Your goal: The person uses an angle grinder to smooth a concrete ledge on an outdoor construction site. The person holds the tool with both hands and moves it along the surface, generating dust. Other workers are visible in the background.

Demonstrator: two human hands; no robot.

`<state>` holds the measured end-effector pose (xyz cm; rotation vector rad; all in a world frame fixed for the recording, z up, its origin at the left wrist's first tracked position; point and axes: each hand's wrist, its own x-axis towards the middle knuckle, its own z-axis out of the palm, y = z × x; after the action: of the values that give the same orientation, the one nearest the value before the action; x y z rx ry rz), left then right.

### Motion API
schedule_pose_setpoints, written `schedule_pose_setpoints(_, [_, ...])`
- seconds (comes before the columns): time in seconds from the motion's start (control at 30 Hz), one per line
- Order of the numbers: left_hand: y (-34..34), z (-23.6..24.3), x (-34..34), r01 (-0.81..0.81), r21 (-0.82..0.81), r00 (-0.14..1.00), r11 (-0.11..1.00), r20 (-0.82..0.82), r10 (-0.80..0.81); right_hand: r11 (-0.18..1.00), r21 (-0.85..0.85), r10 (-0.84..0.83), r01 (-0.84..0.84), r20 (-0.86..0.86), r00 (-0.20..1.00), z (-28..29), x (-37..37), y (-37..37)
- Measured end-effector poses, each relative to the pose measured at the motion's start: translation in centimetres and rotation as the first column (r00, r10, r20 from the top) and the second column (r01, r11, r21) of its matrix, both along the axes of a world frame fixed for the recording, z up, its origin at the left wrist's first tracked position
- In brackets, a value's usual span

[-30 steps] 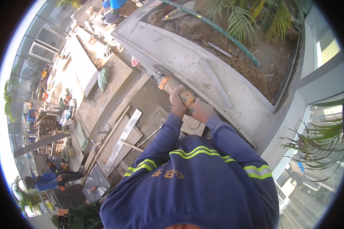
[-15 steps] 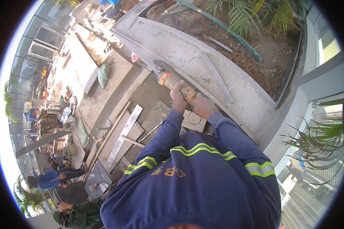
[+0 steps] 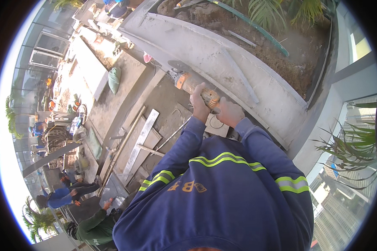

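Both my hands grip a dusty orange angle grinder (image 3: 192,85) held out ahead of me. Wrapped round its body near the middle is my left hand (image 3: 200,102). My right hand (image 3: 229,113) is closed on its rear end. The round disc (image 3: 178,65) at its front lies against or just over the edge of the pale concrete ledge (image 3: 205,52); I cannot tell if it touches. Hazy dust hangs about the disc. A thin light strip (image 3: 241,77) lies along the ledge top, to the right of the grinder.
Beyond the ledge is a soil bed (image 3: 276,62) with palms and a green bar (image 3: 262,31). To my left lie a long pole (image 3: 122,148), a white-smeared board (image 3: 141,140) and a green sack (image 3: 114,79). Co-workers (image 3: 65,196) are at the lower left. A potted plant (image 3: 349,152) stands right.
The view has shifted slightly. My hands and the grinder keep nearly the same place along the ledge, and dust near the disc looks thicker. At the lower left, a green-sleeved co-worker's arm has reached forward.
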<state>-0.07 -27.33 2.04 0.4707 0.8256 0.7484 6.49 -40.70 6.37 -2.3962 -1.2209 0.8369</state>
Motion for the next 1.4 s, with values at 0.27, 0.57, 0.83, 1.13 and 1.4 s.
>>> schedule_pose_setpoints(0.27, [0.6, -1.2, 0.2, 0.022, -0.001, 0.999, 1.0, 0.037, -0.022, 1.0, 0.022, 0.005, -0.005, -0.007, 1.0, -1.0, 0.3, 0.4])
schedule_pose_setpoints(0.57, [2.7, -1.9, 0.6, 0.037, -0.039, 0.999, 0.999, -0.021, -0.038, 0.995, 0.093, 0.029, -0.033, 0.045, 0.999, -3.0, 0.6, 2.2])
schedule_pose_setpoints(0.83, [1.0, -0.7, 0.0, 0.044, -0.029, 0.999, 0.999, 0.011, -0.044, 0.997, 0.066, 0.043, -0.047, 0.06, 0.997, -2.5, 0.4, 0.9])
schedule_pose_setpoints(1.13, [2.8, -2.5, 0.5, 0.014, -0.004, 0.999, 1.0, 0.044, -0.014, 0.998, 0.054, 0.014, -0.014, 0.015, 1.0, -2.5, 0.5, 2.4])
schedule_pose_setpoints(1.4, [3.4, -2.1, 0.8, 0.003, 0.007, 1.0, 1.0, 0.015, -0.003, 0.999, 0.052, -0.004, 0.004, -0.001, 1.0, -1.9, 0.5, 3.2])
